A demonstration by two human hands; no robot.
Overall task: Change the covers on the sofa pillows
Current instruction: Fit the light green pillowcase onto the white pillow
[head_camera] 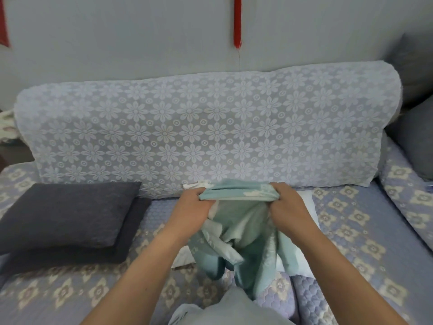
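Both hands' grip bunching silky teal cover, white pillow beneath

A red tassel hangs on the pale wall, another red hanging shows at the left edge, and grey cushions sit far right.

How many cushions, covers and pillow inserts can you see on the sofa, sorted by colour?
Dark grey cushions, stacked at left: 2, upper, lower
Grey cushions at right edge: 2, upper, lower
Teal cover, gripped by left hand and right hand: 1
White pillow insert under it: 1
Total: 6
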